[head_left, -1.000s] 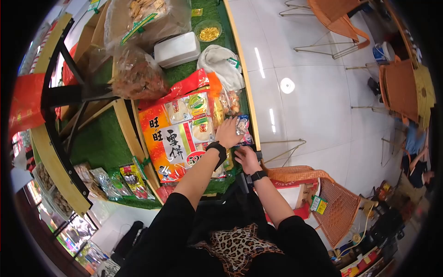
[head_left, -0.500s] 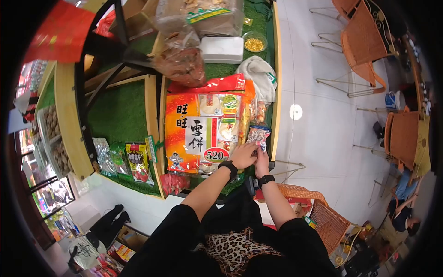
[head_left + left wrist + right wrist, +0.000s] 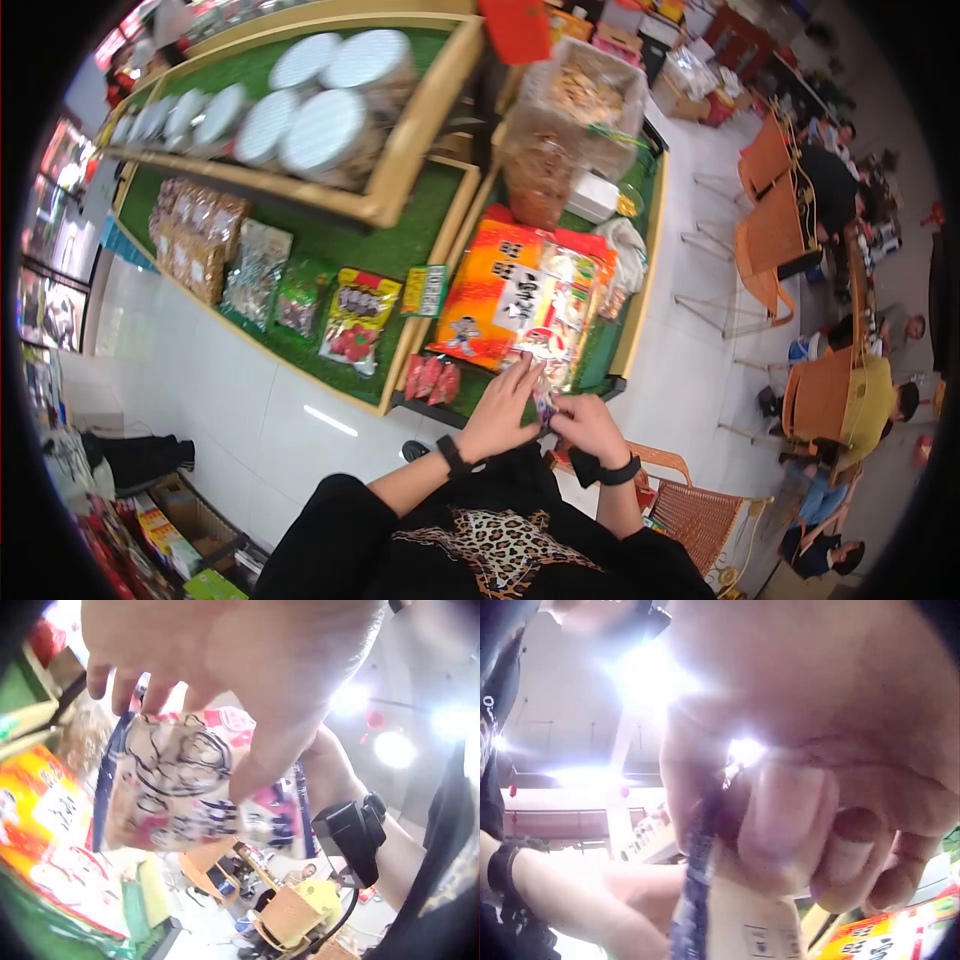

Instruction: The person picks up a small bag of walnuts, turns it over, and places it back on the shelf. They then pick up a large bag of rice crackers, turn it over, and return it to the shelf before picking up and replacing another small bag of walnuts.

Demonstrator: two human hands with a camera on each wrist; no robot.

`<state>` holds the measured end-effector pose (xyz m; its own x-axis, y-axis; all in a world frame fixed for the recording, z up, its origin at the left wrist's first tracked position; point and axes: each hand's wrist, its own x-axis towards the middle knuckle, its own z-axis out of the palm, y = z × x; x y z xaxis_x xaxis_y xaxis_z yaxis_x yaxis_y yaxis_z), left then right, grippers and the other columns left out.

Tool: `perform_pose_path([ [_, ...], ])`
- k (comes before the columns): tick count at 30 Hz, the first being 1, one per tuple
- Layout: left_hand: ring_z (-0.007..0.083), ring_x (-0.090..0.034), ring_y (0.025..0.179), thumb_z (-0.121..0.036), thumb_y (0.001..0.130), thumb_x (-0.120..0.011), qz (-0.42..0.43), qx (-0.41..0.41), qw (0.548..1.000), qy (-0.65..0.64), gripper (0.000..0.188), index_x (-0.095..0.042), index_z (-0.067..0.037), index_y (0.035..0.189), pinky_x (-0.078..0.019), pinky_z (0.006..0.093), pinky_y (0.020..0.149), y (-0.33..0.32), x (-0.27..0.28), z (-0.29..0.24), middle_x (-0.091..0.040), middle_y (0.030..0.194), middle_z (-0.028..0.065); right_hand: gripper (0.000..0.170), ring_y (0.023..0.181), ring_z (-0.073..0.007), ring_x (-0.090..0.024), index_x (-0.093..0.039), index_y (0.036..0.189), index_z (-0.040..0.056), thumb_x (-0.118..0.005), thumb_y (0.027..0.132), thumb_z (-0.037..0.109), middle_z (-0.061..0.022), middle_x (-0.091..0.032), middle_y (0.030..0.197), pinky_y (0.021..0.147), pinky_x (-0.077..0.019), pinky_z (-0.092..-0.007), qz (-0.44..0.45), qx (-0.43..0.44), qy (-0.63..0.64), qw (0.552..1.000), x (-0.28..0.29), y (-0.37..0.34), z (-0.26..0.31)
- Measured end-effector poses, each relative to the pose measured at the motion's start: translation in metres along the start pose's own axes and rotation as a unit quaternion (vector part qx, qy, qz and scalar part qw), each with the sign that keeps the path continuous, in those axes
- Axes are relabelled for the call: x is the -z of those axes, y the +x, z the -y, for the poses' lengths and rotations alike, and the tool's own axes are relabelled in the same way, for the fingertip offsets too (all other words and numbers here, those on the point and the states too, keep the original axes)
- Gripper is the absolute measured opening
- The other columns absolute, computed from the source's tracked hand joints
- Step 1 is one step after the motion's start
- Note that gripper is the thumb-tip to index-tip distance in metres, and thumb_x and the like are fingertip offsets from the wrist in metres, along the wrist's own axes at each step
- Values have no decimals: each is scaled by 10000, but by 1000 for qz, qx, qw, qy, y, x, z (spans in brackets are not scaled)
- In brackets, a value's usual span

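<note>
Both hands hold a small snack packet (image 3: 180, 780), cream and pink with dark blue ends and printed lettering. In the left wrist view, the left hand (image 3: 217, 664) grips it, thumb across its face and fingers over the top edge. The right hand (image 3: 817, 765) pinches the packet near a dark blue end, its fingers curled in the right wrist view. From the head, the left hand (image 3: 500, 405) and right hand (image 3: 592, 428) sit close together before the body, over the table's near edge. Just beyond lies a large orange rice cracker bag (image 3: 510, 295).
Red packets (image 3: 432, 380) lie left of the cracker bag. Bagged snacks (image 3: 358, 318) line the green shelf at left, below a raised shelf with round white-lidded tubs (image 3: 333, 135). A white box (image 3: 592, 197) and grey cloth (image 3: 626, 255) lie farther back. Wicker chairs (image 3: 700, 520) stand right.
Both hands have lifted the packet off the table's right side and drawn it toward the body. The head view has swung left, bringing the tubs and more bagged snacks into sight.
</note>
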<state>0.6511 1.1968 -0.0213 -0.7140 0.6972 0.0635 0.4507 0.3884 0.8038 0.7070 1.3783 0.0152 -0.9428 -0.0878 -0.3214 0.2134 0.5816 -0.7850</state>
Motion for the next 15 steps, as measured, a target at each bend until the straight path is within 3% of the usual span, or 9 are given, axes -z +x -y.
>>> perform_pose_path([
  [1,397,-341,1291,-230,707,-703,-10,-8,1000,3,775,-358,-84,1385,-275,470,1075,-29,25,-4,-365,1388,214,192,569,-346,-572,-628,763,34,-575,763,219,-181,-550,597,545,-441,-397,35,26,9,999,-13,-6,25],
  [3,362,-353,1282,-276,704,-718,-17,-27,991,129,683,-460,-140,1321,-247,478,1083,-93,67,-1,-442,1317,153,186,579,-341,-563,-599,745,25,-572,772,207,-168,-554,609,559,-430,-395,72,103,39,991,-49,-18,65],
  [4,316,-390,1237,-320,696,-730,-8,-12,992,124,566,-558,-168,1214,-230,478,1085,-123,85,7,-517,1192,91,180,608,-340,-560,-591,746,29,-576,780,205,-166,-550,630,580,-427,-393,86,149,22,985,-69,-22,81],
  [5,276,-463,1139,-368,708,-722,-18,-6,989,146,508,-596,-154,1151,-276,479,1042,-157,100,14,-556,1082,63,175,638,-339,-557,-583,746,32,-581,787,203,-165,-547,652,601,-423,-392,104,197,6,975,-91,-25,97],
  [7,246,-506,1080,-401,721,-709,58,71,993,80,482,-616,-160,1128,-314,469,989,-221,131,29,-573,1046,44,174,683,-346,-534,-567,755,34,-596,805,198,-170,-527,689,631,-414,-389,172,215,33,961,-138,-26,125],
  [10,260,-566,973,-412,752,-685,-30,72,995,63,449,-628,-157,1118,-387,430,891,-304,170,38,-600,986,49,216,704,-335,-536,-555,787,15,-602,843,219,-167,-522,694,633,-414,-393,267,239,14,933,-193,-13,185],
  [13,288,-596,882,-407,771,-669,-125,197,972,3,421,-642,-134,1090,-446,387,801,-373,198,24,-625,918,63,226,744,-292,-574,-572,850,4,-584,881,228,-148,-569,738,666,-437,-378,342,281,-30,896,-235,4,244],
  [14,255,-608,789,-355,779,-699,-202,206,957,6,369,-660,-93,1037,-468,335,714,-395,198,24,-639,867,70,218,765,-275,-588,-582,888,2,-579,887,220,-138,-596,781,690,-451,-363,346,283,1,895,-246,6,265],
  [15,255,-608,789,-355,779,-699,-222,215,951,14,369,-660,-93,1037,-468,335,714,-412,200,22,-639,867,70,216,785,-257,-603,-592,927,-1,-574,894,212,-128,-623,824,713,-464,-347,349,281,32,893,-258,10,281],
])
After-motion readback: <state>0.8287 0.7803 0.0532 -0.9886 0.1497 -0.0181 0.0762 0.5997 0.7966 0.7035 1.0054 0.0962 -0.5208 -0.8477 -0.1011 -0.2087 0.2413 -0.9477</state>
